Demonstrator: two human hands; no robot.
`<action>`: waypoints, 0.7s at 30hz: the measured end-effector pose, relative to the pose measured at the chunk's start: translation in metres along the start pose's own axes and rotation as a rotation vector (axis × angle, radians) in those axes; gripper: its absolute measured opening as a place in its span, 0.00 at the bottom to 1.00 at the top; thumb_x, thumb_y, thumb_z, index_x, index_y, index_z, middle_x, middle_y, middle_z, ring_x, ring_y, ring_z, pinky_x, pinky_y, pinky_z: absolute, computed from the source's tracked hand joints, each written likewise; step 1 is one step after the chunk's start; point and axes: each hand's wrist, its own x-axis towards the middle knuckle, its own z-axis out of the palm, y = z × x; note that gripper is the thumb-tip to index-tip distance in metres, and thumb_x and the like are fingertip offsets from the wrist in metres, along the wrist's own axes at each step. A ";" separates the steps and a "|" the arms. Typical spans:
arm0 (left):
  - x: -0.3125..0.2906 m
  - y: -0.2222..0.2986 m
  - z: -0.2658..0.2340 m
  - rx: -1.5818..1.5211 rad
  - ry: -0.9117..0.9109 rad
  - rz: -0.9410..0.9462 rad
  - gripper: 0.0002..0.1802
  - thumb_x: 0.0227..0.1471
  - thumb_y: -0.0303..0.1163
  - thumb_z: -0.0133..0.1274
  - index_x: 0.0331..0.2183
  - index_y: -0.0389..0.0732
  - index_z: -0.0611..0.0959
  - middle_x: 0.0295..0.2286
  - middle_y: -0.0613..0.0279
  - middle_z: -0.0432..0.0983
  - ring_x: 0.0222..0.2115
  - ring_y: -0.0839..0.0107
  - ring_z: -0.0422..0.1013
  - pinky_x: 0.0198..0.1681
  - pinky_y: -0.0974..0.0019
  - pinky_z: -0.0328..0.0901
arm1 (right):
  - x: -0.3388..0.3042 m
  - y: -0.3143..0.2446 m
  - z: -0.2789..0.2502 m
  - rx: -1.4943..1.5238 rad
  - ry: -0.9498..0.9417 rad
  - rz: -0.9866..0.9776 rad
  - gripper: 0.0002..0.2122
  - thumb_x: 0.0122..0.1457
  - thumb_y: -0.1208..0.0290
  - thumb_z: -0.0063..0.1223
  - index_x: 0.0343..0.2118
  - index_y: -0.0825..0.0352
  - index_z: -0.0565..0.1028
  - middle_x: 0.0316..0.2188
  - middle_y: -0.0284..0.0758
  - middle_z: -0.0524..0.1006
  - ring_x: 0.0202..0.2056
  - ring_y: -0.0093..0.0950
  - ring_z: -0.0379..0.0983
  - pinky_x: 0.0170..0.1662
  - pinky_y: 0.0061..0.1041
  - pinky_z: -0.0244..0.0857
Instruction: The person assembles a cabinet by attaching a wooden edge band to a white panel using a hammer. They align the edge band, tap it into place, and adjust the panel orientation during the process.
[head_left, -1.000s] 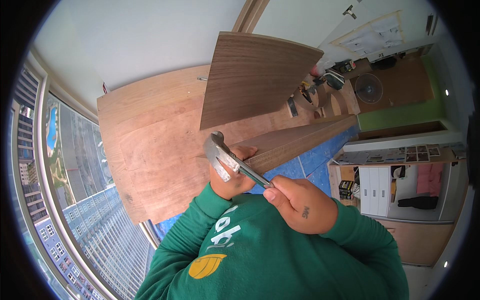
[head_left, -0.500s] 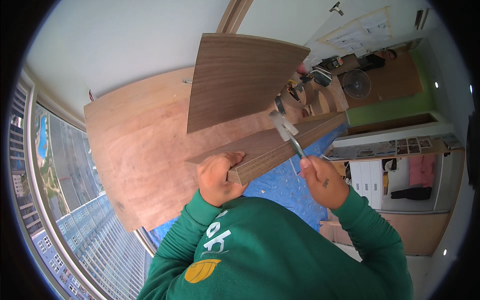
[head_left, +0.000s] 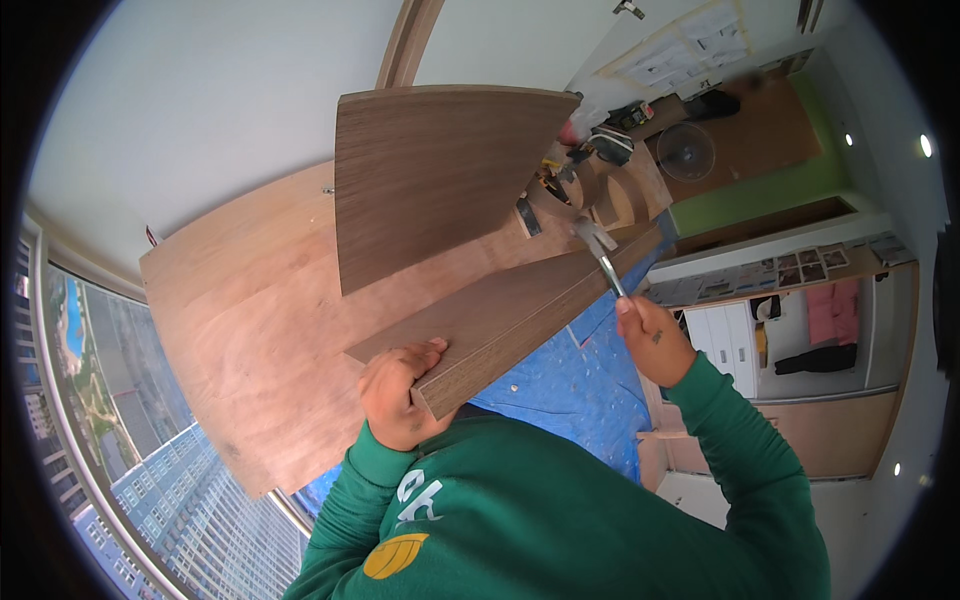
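My left hand (head_left: 400,395) grips the near end of a brown wood-grain board (head_left: 490,310), its thumb and fingers wrapped around the corner. The board lies slanting away from me, with a thick edge strip along its right side. In my right hand (head_left: 655,342) is a hammer (head_left: 612,275), held by the handle. The hammer's metal head is over the far part of that edge; whether it touches cannot be made out. A larger brown wood-grain panel (head_left: 440,180) stands upright behind the board.
A pale plywood worktop (head_left: 230,310) spreads under the boards. Tools and curved wooden pieces (head_left: 610,195) sit at its far right end. Blue sheeting (head_left: 540,385) covers the floor at right. A fan (head_left: 686,152) stands farther back, and a window (head_left: 130,380) is at left.
The view has shifted, so the worktop and boards appear farther left. The hammer head has moved toward the board's far end. My left hand keeps its grip on the near end.
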 end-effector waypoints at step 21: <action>0.000 -0.001 0.004 0.011 0.135 -0.286 0.28 0.49 0.43 0.76 0.37 0.33 0.78 0.37 0.45 0.83 0.36 0.62 0.81 0.40 0.61 0.74 | 0.038 0.314 0.096 0.950 0.541 0.444 0.21 0.74 0.49 0.48 0.31 0.63 0.72 0.18 0.26 0.64 0.16 0.19 0.59 0.18 0.24 0.56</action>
